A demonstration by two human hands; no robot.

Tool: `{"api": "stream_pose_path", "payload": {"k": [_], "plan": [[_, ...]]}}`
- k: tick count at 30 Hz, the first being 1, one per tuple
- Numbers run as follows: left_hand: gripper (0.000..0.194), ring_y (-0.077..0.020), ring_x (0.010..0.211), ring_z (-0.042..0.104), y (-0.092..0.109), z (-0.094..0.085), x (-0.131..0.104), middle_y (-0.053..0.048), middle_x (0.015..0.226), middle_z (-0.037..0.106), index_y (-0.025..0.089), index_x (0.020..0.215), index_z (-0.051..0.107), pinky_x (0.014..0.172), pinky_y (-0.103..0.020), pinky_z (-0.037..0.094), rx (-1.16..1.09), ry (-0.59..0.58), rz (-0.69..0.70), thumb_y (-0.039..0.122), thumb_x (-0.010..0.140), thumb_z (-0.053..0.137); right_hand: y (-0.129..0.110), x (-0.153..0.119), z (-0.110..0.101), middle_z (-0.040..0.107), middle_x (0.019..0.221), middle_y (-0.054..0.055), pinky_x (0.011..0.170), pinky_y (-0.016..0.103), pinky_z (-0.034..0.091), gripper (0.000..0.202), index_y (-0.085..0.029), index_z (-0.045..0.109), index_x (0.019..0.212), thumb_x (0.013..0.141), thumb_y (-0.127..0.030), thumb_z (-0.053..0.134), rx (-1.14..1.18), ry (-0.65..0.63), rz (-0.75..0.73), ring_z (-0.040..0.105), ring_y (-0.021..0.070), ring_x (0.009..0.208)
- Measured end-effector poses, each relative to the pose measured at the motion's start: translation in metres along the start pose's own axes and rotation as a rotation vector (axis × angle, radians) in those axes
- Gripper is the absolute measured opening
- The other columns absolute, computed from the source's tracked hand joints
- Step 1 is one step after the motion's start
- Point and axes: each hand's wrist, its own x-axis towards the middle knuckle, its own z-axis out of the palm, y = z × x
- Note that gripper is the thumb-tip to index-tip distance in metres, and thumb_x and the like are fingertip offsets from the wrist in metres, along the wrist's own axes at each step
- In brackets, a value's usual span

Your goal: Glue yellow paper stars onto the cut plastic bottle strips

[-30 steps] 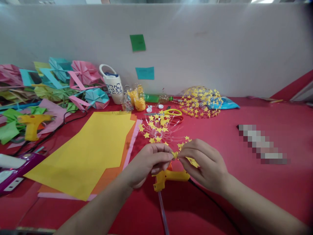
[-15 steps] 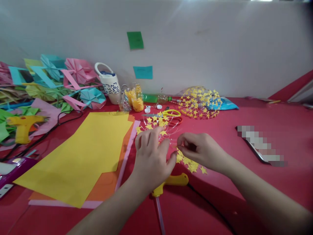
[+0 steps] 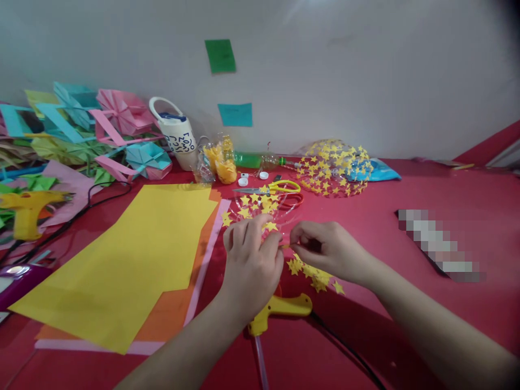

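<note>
My right hand (image 3: pixel 331 249) pinches a thin yellow piece, seen edge-on, that looks like a paper star (image 3: pixel 286 246). Its left end reaches the fingertips of my left hand (image 3: pixel 252 257), whose thumb and fingers are drawn together; what they grip is hidden. Just beyond my left hand lies a piece of clear plastic strips with yellow stars (image 3: pixel 254 199) stuck on. Below my right hand is a pile of loose yellow stars (image 3: pixel 319 276). A yellow glue gun (image 3: pixel 286 307) lies nearer me, a clear glue stick poking from its back.
Yellow sheets (image 3: pixel 154 238) lie over orange and pink paper at left. Scissors (image 3: pixel 280 187), a star-covered clear dome (image 3: pixel 331 168), a green bottle (image 3: pixel 247 160) and a white tumbler (image 3: pixel 179 138) stand or lie behind. A second glue gun (image 3: pixel 28 211) and paper flowers (image 3: pixel 125 111) are far left.
My left thumb has closed up toward its fingers, and my right hand has moved slightly left, so the fingertips nearly meet at the yellow piece. The view has shifted slightly.
</note>
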Motion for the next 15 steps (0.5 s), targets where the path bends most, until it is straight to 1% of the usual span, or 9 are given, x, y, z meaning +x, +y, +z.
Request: {"api": "stream_pose_path", "payload": {"k": [3,6,11,15], "plan": [[0.013,-0.0291,0.102,0.045,0.000,0.001,0.000,-0.012,0.118,0.055,0.019,0.088,0.066,0.083,-0.046,0.035,-0.018,0.014,0.013,0.015,0.081,0.056,0.003,0.001,0.003,0.047,0.058,-0.007,0.050,0.018,0.030,0.007,-0.019,0.054,0.078,0.077,-0.012,0.052,0.062,-0.019,0.021,0.040,0.0066,0.051],[0.013,-0.0285,0.102,0.045,0.000,0.001,0.000,-0.011,0.118,0.056,0.019,0.088,0.066,0.084,-0.045,0.035,-0.029,0.013,0.008,0.015,0.081,0.056,0.006,0.002,0.007,0.046,0.057,-0.008,0.049,0.017,0.030,0.008,-0.019,0.054,0.077,0.076,-0.012,0.053,0.092,-0.006,0.032,0.040,0.0060,0.050],[0.012,-0.0282,0.103,0.045,-0.001,0.002,0.000,-0.010,0.119,0.055,0.020,0.087,0.066,0.085,-0.045,0.036,-0.044,0.003,-0.008,0.016,0.081,0.056,0.007,0.002,0.011,0.048,0.056,-0.008,0.049,0.016,0.031,0.006,-0.019,0.056,0.079,0.077,-0.014,0.056,0.074,0.044,0.047,0.043,0.0054,0.049],[0.013,-0.0281,0.103,0.046,-0.001,0.002,0.000,-0.009,0.120,0.055,0.020,0.087,0.066,0.085,-0.045,0.036,-0.049,-0.003,-0.017,0.015,0.080,0.056,0.007,0.003,0.013,0.050,0.056,-0.008,0.049,0.016,0.031,0.004,-0.019,0.056,0.079,0.077,-0.016,0.057,0.054,0.054,0.052,0.044,0.0055,0.049]]}}
